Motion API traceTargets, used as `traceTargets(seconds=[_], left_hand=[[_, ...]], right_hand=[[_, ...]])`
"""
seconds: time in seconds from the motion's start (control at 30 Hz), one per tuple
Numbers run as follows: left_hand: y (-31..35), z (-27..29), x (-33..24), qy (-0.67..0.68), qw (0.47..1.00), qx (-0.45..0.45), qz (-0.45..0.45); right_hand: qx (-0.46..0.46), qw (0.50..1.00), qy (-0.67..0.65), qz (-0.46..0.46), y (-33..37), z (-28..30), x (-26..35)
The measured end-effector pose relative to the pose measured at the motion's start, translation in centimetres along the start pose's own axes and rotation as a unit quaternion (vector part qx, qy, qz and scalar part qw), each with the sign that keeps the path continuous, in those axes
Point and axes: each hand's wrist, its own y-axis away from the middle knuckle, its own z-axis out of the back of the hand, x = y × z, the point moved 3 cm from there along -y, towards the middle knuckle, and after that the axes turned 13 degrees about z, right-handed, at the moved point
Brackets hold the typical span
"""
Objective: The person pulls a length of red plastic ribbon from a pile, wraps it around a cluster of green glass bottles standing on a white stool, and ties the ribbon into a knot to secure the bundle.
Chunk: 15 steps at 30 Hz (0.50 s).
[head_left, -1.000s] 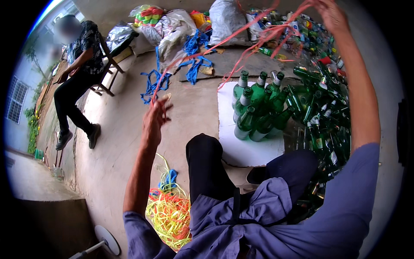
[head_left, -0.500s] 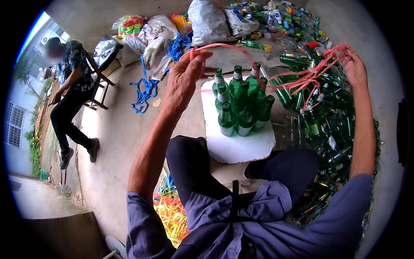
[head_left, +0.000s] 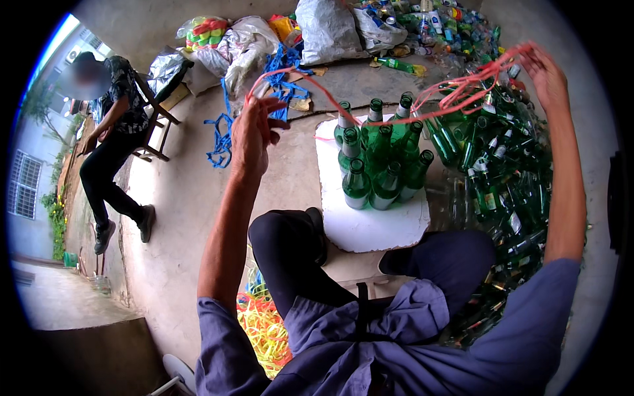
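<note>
A pink-red plastic strap [head_left: 323, 90] stretches between my raised hands, passing over the bottle necks. My left hand [head_left: 251, 135] is closed on one end of it, left of the bottles. Up at the right, my right hand [head_left: 545, 74] grips the other end, where the strap hangs in several loose loops. Between and below the hands, several green glass bottles [head_left: 380, 165] stand upright in a tight cluster. They rest on a white board [head_left: 370, 231] in front of my knees.
Many loose green bottles [head_left: 508, 178] lie heaped along the right. Filled sacks [head_left: 327, 33] and plastic bottles [head_left: 452, 33] line the back. Blue strapping [head_left: 220, 142] lies on the floor. Yellow and orange strips [head_left: 264, 330] are by my left leg. A person [head_left: 119, 125] sits on a chair at left.
My left hand has moved left and a little down, drawing the strap out longer over the bottles. My right hand has risen slightly, lifting its loops.
</note>
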Motion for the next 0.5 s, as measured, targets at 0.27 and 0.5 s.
traceTargets(seconds=[0.27,0.5], left_hand=[[-5.3,-1.8,6.9,-0.009,0.988,0.098,0.122],[-11.2,-1.7,20.8,0.078,0.93,0.047,0.356]], right_hand=[[-0.102,0.994,-0.035,-0.002,1.3,8.5,3.5],[-0.064,0.997,0.026,0.032,0.7,4.4,5.5]])
